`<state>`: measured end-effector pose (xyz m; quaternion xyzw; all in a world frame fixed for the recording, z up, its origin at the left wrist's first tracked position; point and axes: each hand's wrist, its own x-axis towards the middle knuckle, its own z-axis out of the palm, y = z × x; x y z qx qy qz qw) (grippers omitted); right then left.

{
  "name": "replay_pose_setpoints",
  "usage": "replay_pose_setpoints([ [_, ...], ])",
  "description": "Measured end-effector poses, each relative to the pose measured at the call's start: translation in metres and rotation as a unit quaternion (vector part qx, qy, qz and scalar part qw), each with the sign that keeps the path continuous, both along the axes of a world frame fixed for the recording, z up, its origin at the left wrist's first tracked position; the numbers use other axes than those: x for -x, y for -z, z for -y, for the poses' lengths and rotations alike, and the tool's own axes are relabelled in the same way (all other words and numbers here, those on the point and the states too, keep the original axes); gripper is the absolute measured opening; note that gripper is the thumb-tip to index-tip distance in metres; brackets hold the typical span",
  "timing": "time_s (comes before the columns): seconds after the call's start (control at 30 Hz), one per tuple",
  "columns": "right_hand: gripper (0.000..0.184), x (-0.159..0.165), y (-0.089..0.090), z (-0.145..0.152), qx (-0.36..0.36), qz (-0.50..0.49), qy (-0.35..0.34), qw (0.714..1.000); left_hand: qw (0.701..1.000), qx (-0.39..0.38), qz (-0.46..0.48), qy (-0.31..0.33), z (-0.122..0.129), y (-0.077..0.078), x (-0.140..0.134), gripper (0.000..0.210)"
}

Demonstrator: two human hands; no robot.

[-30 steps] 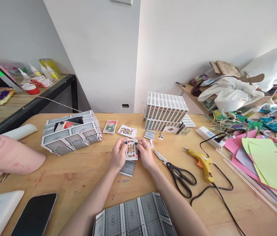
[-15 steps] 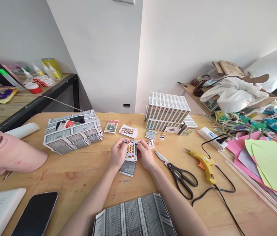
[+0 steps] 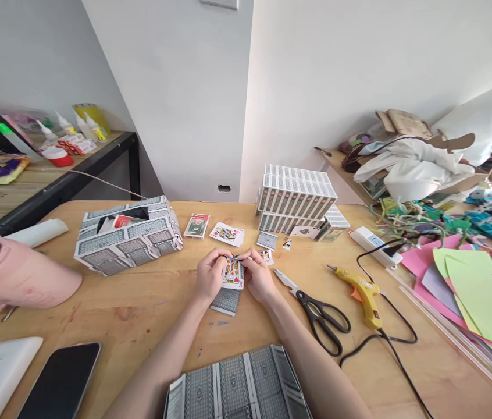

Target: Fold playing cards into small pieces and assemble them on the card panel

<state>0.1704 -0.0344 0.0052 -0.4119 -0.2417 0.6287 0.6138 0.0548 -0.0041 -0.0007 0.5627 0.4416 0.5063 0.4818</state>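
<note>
Between my two hands is a playing card [image 3: 232, 272], a king of hearts facing up, its far edge pinched and bent. My left hand [image 3: 211, 274] grips it at the left with closed fingers. At its right side my right hand [image 3: 257, 273] pinches the same far edge. Just below lies a grey-backed card [image 3: 225, 302] on the table. A box covered in grey card backs [image 3: 235, 381] stands close to me, between my forearms. Beyond my hands lie a queen card pile [image 3: 225, 234], a boxed deck [image 3: 196, 226] and a small face-down card [image 3: 267, 240].
Black-handled scissors [image 3: 316, 311] and a yellow glue gun [image 3: 362, 294] with its cord lie at right. Stacked card boxes [image 3: 296, 198] stand at the back, and a card-covered tissue box [image 3: 128, 235] at left. A phone [image 3: 60, 381] and pink tumbler [image 3: 23, 270] are nearer.
The far edge of the king card is bent over more between my fingertips, and my fingers have drawn closer together. The view has shifted very slightly.
</note>
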Motion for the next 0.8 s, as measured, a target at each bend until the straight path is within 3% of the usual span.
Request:
replay_pose_setpoints([
  [0.13, 0.009, -0.005, -0.002, 0.002, 0.005, 0.003, -0.041, 0.999, 1.000, -0.026, -0.008, -0.001, 0.003, -0.001, 0.002, 0.014],
  [0.4, 0.034, -0.006, -0.002, -0.001, 0.065, 0.010, -0.143, 0.988, 0.998, -0.057, -0.022, 0.031, 0.005, -0.001, 0.007, 0.013],
  [0.6, 0.040, -0.009, 0.000, -0.001, 0.025, 0.063, -0.216, 0.974, 0.996, -0.052, -0.036, 0.057, 0.004, 0.000, 0.010, 0.012],
  [0.8, 0.041, -0.010, 0.008, -0.002, 0.003, 0.116, -0.161, 0.980, 0.995, -0.059, -0.035, 0.073, 0.000, -0.001, 0.013, 0.019],
])
